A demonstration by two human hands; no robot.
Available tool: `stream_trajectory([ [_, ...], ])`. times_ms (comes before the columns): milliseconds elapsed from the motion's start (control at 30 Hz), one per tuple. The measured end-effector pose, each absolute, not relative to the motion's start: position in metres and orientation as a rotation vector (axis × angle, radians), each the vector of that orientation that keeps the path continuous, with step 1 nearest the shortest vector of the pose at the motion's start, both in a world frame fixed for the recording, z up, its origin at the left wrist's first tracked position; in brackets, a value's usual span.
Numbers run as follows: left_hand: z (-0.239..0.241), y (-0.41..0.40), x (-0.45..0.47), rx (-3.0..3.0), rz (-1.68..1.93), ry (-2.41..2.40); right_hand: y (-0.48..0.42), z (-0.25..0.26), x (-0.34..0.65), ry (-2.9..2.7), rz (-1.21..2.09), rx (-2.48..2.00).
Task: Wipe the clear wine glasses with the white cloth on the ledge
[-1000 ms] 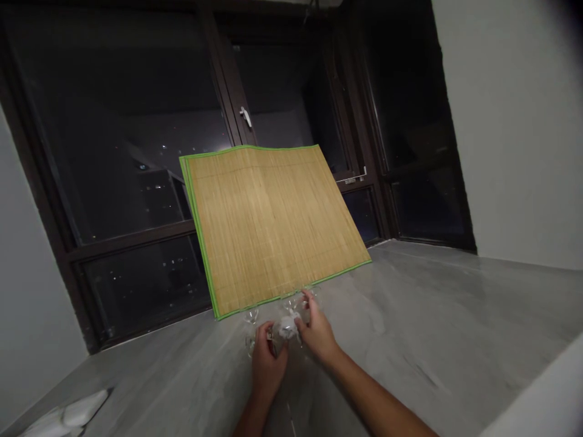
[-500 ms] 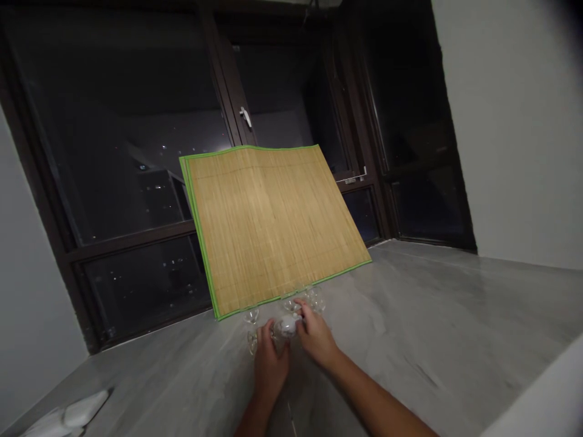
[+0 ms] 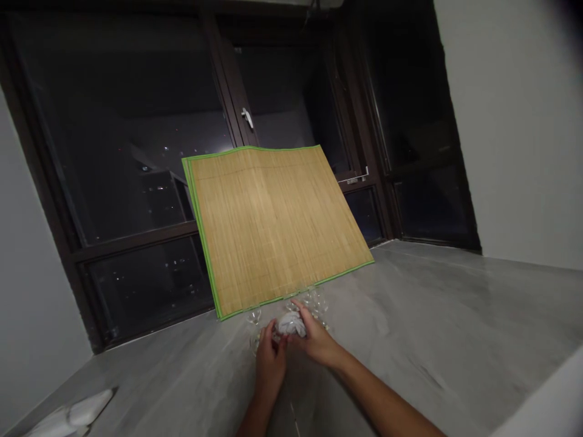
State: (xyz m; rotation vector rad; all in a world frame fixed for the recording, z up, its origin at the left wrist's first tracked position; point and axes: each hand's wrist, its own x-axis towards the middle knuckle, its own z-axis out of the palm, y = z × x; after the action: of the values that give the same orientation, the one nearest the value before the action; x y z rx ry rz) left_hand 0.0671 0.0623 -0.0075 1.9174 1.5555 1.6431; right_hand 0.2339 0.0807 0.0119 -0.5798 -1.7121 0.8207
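My left hand is closed round a small clear glass whose body is mostly hidden by the fingers. My right hand pinches a crumpled white cloth and presses it against the top of that glass. Several other small clear glasses stand on the grey stone counter just beyond my hands, one to the left. Behind them a bamboo mat with a green edge leans against the dark window.
Dark window frames with a white handle close the back. A white wall stands on the right. White folded cloths lie at the counter's lower left corner. A pale ledge cuts the lower right.
Both hands have stayed together over the glass; the right hand has turned the white cloth slightly and the view has shifted a little to the left.
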Motion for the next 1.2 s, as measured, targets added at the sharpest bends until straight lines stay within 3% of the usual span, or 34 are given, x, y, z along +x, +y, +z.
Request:
stream_trajectory([
  [133, -0.007, 0.059, 0.07, 1.858, 1.563, 1.509, 0.077, 0.016, 0.23, -1.636, 0.906, -0.571],
  [433, -0.016, 0.063, 0.074, 1.83, 1.469, 1.446, 0.078, 0.017, 0.225, -1.452, 0.692, -0.704],
  [900, 0.01, 0.046, 0.075, 2.086, 1.474, 1.775, 0.072, 0.025, 0.225, -1.337, 0.594, -0.723],
  [1067, 0.011, 0.045, 0.078, 1.848, 1.564, 1.823, 0.068, 0.037, 0.237, -1.173, 0.461, -0.741],
  [1200, 0.006, 0.052, 0.08, 1.553, 1.658, 1.588, 0.07, 0.048, 0.252, -0.95, 0.396, -0.733],
])
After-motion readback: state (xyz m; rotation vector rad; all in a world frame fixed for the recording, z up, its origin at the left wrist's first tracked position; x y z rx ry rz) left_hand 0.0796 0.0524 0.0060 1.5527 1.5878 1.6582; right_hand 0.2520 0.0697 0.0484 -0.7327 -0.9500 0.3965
